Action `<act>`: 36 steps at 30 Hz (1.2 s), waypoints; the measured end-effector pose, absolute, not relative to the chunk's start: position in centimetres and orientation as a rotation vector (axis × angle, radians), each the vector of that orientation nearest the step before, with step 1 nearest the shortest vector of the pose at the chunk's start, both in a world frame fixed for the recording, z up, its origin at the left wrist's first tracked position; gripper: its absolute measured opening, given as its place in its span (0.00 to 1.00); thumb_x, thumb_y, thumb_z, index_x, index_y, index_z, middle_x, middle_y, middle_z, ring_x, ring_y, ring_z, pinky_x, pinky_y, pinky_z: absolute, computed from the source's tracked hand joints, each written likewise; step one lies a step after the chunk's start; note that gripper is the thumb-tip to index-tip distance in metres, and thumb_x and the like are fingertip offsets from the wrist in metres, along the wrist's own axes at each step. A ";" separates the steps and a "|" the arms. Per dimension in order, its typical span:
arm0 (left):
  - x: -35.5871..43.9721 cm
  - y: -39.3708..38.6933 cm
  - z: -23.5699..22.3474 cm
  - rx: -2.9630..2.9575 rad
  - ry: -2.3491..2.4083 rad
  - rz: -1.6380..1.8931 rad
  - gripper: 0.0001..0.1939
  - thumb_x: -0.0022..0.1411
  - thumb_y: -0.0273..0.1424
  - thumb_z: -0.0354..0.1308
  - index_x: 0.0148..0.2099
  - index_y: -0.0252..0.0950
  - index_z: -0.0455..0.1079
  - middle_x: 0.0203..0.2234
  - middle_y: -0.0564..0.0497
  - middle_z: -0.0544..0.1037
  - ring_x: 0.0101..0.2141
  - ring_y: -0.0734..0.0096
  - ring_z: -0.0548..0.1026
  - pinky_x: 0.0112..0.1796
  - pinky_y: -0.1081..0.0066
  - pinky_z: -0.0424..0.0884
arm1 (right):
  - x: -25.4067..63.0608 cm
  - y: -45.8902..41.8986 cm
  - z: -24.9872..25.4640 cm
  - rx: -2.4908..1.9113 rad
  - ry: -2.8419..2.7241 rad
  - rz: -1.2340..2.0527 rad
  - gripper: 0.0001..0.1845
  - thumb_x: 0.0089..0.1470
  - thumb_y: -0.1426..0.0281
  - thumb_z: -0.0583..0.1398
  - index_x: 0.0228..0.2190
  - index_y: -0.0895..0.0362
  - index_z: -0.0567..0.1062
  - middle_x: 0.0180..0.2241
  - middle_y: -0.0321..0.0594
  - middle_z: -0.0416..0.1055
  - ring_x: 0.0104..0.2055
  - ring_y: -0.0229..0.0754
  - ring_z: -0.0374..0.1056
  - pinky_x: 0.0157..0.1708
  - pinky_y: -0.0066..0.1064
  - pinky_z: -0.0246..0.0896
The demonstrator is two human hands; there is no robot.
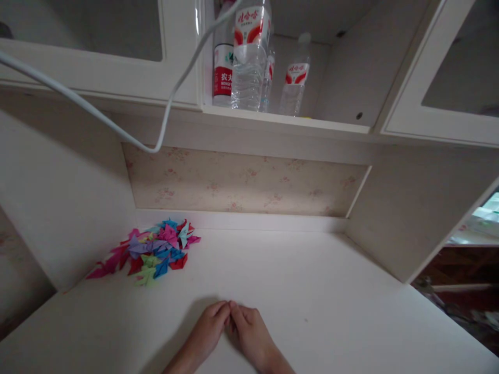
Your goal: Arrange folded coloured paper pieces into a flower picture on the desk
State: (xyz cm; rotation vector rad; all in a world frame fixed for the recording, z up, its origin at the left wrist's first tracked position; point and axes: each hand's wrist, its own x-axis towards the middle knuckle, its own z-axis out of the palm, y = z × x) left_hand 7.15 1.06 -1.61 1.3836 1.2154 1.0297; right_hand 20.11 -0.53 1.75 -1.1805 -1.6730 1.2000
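My left hand (212, 323) and my right hand (247, 325) meet fingertip to fingertip low over the white desk (331, 296). The fingers of both are curled closed. Whatever they may pinch between them is hidden. Up and to the left of the hands lies a loose heap of folded paper cranes (154, 250) in pink, blue, red, purple and light green, apart from both hands.
An open shelf above holds several plastic water bottles (249, 67), one with a red label (223, 78). A white cable (163, 124) hangs across the upper left. Side panels (421, 202) enclose the desk. Flowered wallpaper (249, 182) covers the back.
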 end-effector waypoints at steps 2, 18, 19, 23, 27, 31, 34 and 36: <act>7.2 0.9 -1.3 1.405 1.225 1.035 0.18 0.59 0.43 0.47 0.25 0.36 0.64 0.20 0.54 0.67 0.26 0.70 0.65 0.30 0.71 0.62 | 20.1 -0.5 1.7 -1.173 -1.668 1.203 0.28 0.61 0.52 0.46 0.17 0.56 0.63 0.18 0.32 0.57 0.23 0.35 0.53 0.25 0.26 0.48; 7.7 -0.5 0.7 1.517 1.278 1.008 0.18 0.63 0.40 0.44 0.29 0.36 0.67 0.24 0.51 0.73 0.29 0.68 0.69 0.31 0.72 0.62 | 20.4 -0.6 1.5 -1.193 -1.607 1.248 0.29 0.58 0.48 0.47 0.17 0.56 0.64 0.18 0.32 0.55 0.23 0.36 0.50 0.23 0.28 0.46; 7.7 -0.5 0.7 1.526 1.281 1.003 0.18 0.64 0.39 0.44 0.28 0.36 0.67 0.24 0.51 0.73 0.28 0.68 0.68 0.31 0.72 0.62 | 20.4 -0.6 1.4 -1.191 -1.601 1.256 0.30 0.58 0.48 0.47 0.17 0.56 0.64 0.18 0.32 0.55 0.23 0.36 0.50 0.23 0.28 0.46; 7.7 -0.4 0.6 1.543 1.273 0.991 0.17 0.64 0.38 0.43 0.26 0.36 0.64 0.22 0.53 0.70 0.27 0.70 0.67 0.29 0.72 0.60 | 20.4 -0.6 1.5 -1.200 -1.600 1.286 0.29 0.57 0.47 0.48 0.17 0.56 0.64 0.17 0.32 0.55 0.23 0.36 0.50 0.24 0.28 0.45; 7.6 -0.4 0.6 1.551 1.271 0.983 0.16 0.63 0.37 0.44 0.25 0.37 0.62 0.21 0.54 0.68 0.26 0.70 0.66 0.29 0.72 0.59 | 20.3 -0.5 1.7 -1.138 -1.535 1.360 0.28 0.56 0.48 0.50 0.17 0.56 0.62 0.18 0.31 0.52 0.23 0.36 0.48 0.24 0.29 0.43; 7.6 -0.5 1.1 1.558 1.271 0.977 0.17 0.63 0.38 0.43 0.24 0.37 0.61 0.20 0.55 0.67 0.26 0.71 0.65 0.29 0.72 0.58 | 20.6 -0.3 1.3 -1.090 -1.398 1.437 0.26 0.53 0.50 0.55 0.16 0.56 0.63 0.17 0.30 0.51 0.22 0.34 0.45 0.23 0.29 0.39; 7.7 -0.8 1.6 1.538 1.263 0.969 0.18 0.64 0.38 0.43 0.24 0.37 0.61 0.20 0.55 0.66 0.25 0.71 0.64 0.29 0.72 0.57 | 20.9 -0.2 1.0 -1.043 -1.306 1.516 0.23 0.52 0.53 0.57 0.17 0.58 0.68 0.16 0.30 0.51 0.21 0.34 0.44 0.22 0.29 0.37; 7.7 -0.9 1.9 1.529 1.266 0.958 0.20 0.64 0.40 0.42 0.24 0.37 0.61 0.20 0.55 0.66 0.25 0.71 0.64 0.29 0.72 0.57 | 21.0 -0.3 1.0 -1.032 -1.261 1.544 0.22 0.51 0.55 0.58 0.17 0.59 0.70 0.15 0.29 0.51 0.20 0.34 0.43 0.22 0.29 0.35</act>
